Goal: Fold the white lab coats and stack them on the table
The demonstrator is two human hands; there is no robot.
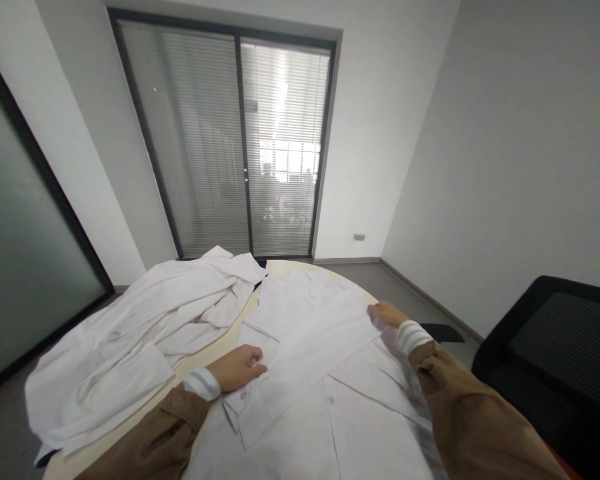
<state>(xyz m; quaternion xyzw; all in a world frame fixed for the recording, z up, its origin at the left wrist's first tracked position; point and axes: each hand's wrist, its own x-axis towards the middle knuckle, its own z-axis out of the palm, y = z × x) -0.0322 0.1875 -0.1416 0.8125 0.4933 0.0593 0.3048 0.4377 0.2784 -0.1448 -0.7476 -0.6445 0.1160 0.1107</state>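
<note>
A white button-up shirt (pixel 305 347) lies spread on the round table, its far end near the table's edge. One sleeve (pixel 300 380) is folded diagonally across the shirt's body, with its buttoned cuff at the left. Just above that cuff rests my left hand (pixel 236 368), fingers loosely curled and a gap showing between thumb and forefinger; nothing is visibly gripped. At the shirt's right edge, my right hand (pixel 387 313) has its fingers closed on the fabric where the fold begins. The fingertips there are partly hidden.
A heap of white clothing (pixel 130 327) covers the table's left side, with dark bits under its edges. Pale tabletop (pixel 220 347) shows between heap and shirt. To the right stands a black mesh chair (pixel 560 360). Beyond the table are a glass partition with blinds (pixel 200 147) and walls.
</note>
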